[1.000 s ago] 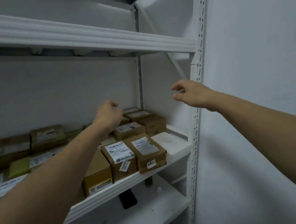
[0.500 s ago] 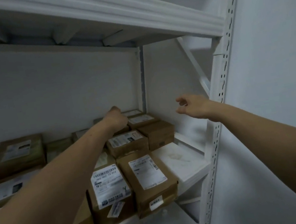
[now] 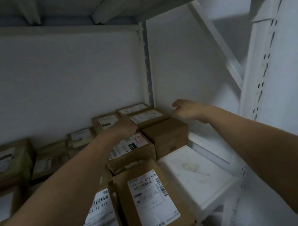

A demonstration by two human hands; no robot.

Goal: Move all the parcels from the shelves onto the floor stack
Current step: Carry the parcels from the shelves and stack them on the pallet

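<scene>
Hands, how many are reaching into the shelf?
2. The left hand is over the parcels at the back of the shelf; the right hand is in the air beside it, near the side wall, holding nothing. No other hands show.

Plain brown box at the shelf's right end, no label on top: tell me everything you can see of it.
The plain brown box is closed cardboard, its top bare, with a small blurred sticker low on its front face. It sits level on the white shelf at the row's right end, tight against the red-stamped parcel on its left and a labelled parcel behind. The right hand hovers past its back right corner, apparently not touching it.
</scene>
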